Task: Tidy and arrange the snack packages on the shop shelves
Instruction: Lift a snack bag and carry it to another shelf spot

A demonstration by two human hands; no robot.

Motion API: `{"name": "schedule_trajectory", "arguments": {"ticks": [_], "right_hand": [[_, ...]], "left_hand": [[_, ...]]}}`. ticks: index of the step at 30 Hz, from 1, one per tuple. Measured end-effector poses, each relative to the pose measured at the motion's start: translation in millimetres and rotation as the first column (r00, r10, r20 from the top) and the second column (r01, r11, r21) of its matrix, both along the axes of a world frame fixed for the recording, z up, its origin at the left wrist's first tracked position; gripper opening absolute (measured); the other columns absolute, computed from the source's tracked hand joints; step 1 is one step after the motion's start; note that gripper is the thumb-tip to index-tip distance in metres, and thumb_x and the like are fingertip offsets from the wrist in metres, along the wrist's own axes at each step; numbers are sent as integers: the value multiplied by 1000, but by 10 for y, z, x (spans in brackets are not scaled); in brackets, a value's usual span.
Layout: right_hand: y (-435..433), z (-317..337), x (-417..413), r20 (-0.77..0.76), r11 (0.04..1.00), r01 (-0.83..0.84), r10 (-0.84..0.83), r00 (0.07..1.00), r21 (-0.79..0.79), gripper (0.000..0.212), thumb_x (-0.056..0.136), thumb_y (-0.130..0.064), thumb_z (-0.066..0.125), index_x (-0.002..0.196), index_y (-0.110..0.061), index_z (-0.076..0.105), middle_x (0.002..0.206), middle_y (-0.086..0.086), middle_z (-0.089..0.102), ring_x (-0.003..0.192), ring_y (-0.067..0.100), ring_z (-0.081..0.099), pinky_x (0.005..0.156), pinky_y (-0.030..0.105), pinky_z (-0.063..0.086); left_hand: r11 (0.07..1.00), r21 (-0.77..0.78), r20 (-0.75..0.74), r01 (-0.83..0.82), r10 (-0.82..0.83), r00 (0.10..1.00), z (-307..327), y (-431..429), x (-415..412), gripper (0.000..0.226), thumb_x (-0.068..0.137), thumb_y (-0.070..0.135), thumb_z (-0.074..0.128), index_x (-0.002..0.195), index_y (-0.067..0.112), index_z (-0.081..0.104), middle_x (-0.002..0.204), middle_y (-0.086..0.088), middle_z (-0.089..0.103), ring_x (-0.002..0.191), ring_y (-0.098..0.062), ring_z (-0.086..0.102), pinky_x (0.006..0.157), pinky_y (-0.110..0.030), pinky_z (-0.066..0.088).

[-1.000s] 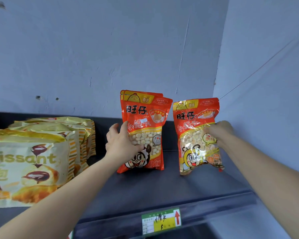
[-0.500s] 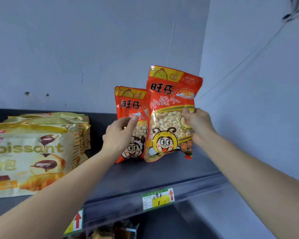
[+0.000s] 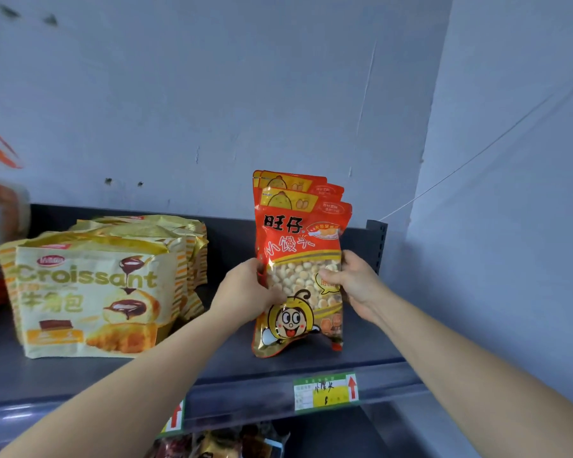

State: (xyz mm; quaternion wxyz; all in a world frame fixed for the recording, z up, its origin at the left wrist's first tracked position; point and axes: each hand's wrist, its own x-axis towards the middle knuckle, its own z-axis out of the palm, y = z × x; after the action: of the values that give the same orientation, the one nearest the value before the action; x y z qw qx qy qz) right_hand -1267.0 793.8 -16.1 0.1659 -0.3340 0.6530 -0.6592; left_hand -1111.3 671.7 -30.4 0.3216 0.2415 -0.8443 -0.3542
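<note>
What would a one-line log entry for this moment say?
orange snack bags: stacked upright on shelf, right of croissant packs | left hand: grips stack's left edge | right hand: grips stack's right edge

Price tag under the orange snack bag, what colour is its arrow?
Red arrow on the price tag, head view.

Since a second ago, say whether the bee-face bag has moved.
Yes. The bee-face bag went left, from right of the price label to above it, fronting the other red bags.
</note>
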Motion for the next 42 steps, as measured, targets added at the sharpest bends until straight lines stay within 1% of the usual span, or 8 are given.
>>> {"name": "schedule_trajectory", "arguments": {"ticks": [3,6,11,16,20,24,32,42], "right_hand": [[-24,42,-75,-38,1000,25,-26,999,-18,39,81,5,67,110,-18,54,112,6,68,104,23,64,96,45,49],[-12,147,-120,-2,999,4,-5,1000,-47,34,85,-9,69,117,-13,56,108,5,69,99,22,66,88,41,52],[-24,368,-253,123,976,144,-125,985,-162,7,96,-24,57,97,-17,58,104,3,69,95,21,65,76,40,54],[-138,471,-320,-31,946,281,-290,957,-163,13,90,-19,66,81,-16,56,99,6,69,95,25,66,85,45,55],[-199,508,-320,-60,937,313,-325,944,-153,15,87,-22,70,78,-18,59,82,-2,64,70,13,55,58,28,46],[-167,487,-336,-52,943,312,-319,946,-116,14,88,-22,69,81,-15,59,70,0,57,55,11,45,47,24,40],[-110,390,-318,-14,954,278,-281,959,-111,28,88,-23,69,111,-13,57,87,6,63,67,14,57,55,27,54],[-28,345,-175,-126,935,313,-335,934,-164,33,85,-23,72,112,-11,57,94,6,65,75,15,62,58,28,53]], "left_hand": [[993,-95,-52,-76,71,996,2,14,-68,43,76,23,79,110,25,52,99,13,57,90,-10,57,75,-31,52],[990,-99,-45,-100,96,994,-6,17,-111,46,80,22,76,118,22,51,106,9,61,95,-13,58,80,-35,54],[982,-145,17,-118,122,992,-19,38,-148,40,85,23,70,120,20,50,114,3,63,101,-19,61,83,-39,54],[971,-185,3,-153,157,988,-34,36,-177,34,84,23,69,113,20,50,110,4,63,96,-18,61,79,-40,55],[975,-149,-24,-163,161,987,-46,16,-186,35,85,22,68,115,20,50,111,4,63,96,-17,61,79,-37,56],[984,-119,-7,-134,134,991,-62,10,-185,37,85,24,70,115,19,48,114,3,62,100,-17,60,80,-35,54],[995,-44,78,-86,90,993,-90,59,-162,52,74,23,81,116,19,50,116,3,62,106,-19,59,84,-34,52],[990,-70,85,-126,132,988,-118,164,-76,70,73,26,82,129,18,41,122,-1,58,110,-21,58,91,-40,53]]}}
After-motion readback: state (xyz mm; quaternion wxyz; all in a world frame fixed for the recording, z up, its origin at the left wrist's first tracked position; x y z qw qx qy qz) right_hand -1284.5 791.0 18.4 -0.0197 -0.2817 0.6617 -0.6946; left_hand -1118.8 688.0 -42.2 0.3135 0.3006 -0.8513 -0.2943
